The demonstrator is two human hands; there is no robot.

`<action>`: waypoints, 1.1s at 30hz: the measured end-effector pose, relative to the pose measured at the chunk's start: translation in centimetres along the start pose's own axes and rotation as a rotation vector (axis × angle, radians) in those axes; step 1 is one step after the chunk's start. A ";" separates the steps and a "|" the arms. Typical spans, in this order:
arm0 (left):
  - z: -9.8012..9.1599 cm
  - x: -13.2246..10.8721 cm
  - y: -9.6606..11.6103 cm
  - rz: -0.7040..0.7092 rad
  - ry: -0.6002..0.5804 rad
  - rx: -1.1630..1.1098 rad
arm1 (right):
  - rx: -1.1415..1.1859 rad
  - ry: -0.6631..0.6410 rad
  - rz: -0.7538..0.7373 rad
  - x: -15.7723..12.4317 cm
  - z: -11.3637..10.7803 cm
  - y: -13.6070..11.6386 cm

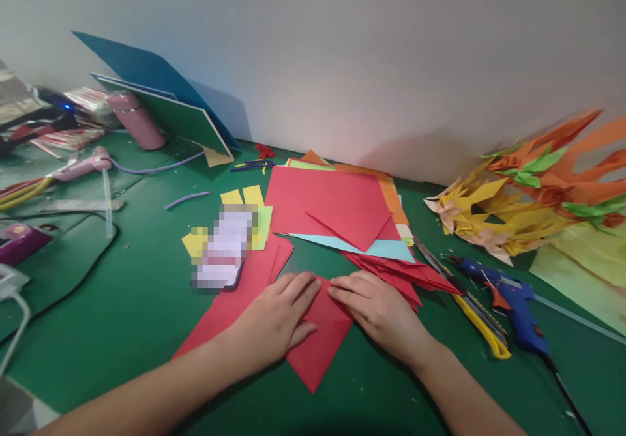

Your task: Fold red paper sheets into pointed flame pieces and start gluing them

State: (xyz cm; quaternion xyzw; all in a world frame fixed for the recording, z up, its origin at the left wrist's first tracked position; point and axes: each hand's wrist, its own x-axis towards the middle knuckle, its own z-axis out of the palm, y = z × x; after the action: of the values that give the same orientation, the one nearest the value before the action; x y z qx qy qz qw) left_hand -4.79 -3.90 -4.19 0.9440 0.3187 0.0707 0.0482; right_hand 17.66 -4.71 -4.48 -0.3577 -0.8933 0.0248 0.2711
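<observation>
A square of red paper (pixel 323 338) lies in front of me with one corner pointing toward me; a faint crease crosses it. My left hand (pixel 278 315) holds its left side, fingertips at the upper edge and thumb resting on the surface. At the upper right edge, the fingers of my right hand (pixel 381 312) press together on the same paper. The fingertips of both hands nearly meet at the top. Left of my left hand, more red sheets (pixel 220 319) lie partly under my forearm and a blurred-out phone (pixel 227 247). Folded red pieces (pixel 405 273) lie beyond my right hand.
A stack of coloured sheets (pixel 327 191) lies ahead. To the right are a yellow utility knife (pixel 482 325), a blue glue gun (pixel 513 305) and orange-yellow paper flowers (pixel 513 201). At left are a pink glue gun (pixel 83 165), a pink bottle (pixel 137 120) and cables.
</observation>
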 end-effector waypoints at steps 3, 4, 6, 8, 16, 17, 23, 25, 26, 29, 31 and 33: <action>0.0 0.0 0.1 -0.001 -0.003 0.013 | -0.004 -0.008 -0.004 0.0 0.0 0.0; 0.0 0.0 0.0 0.000 0.004 0.010 | -0.004 -0.010 -0.002 -0.1 0.0 0.1; 0.0 0.0 0.0 0.003 0.021 -0.002 | -0.005 -0.015 0.000 -0.1 0.1 0.1; 0.1 0.0 0.0 0.003 0.027 -0.009 | -0.003 -0.018 -0.002 -0.1 0.1 0.2; -0.2 0.2 0.1 0.029 -0.034 0.079 | 0.005 -0.009 -0.005 0.1 0.0 0.0; -0.3 0.2 0.2 0.029 -0.037 0.081 | 0.006 -0.010 -0.007 0.1 0.0 0.0; -0.5 0.2 0.3 0.010 -0.038 0.061 | -0.013 -0.037 -0.003 0.1 -0.1 -0.2; -0.4 0.2 0.3 -0.008 -0.034 0.059 | -0.021 -0.037 -0.004 0.2 -0.1 -0.4; -0.4 0.1 0.2 -0.015 -0.030 0.062 | -0.023 -0.035 -0.004 0.2 -0.2 -0.5; -0.3 0.1 0.3 -0.019 -0.023 0.089 | -0.016 -0.034 0.003 0.4 -0.2 -0.6; -0.2 0.1 0.3 -0.017 -0.017 0.115 | -0.004 -0.040 0.013 0.4 -0.1 -0.6; -0.3 0.2 0.4 -0.022 -0.009 0.139 | 0.009 -0.048 0.024 0.4 -0.1 -0.6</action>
State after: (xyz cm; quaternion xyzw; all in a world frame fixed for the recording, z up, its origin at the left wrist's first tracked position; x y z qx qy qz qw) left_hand -4.46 -4.10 -3.85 0.9419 0.3328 0.0435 -0.0153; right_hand 17.14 -4.94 -4.05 -0.3666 -0.8950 0.0404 0.2509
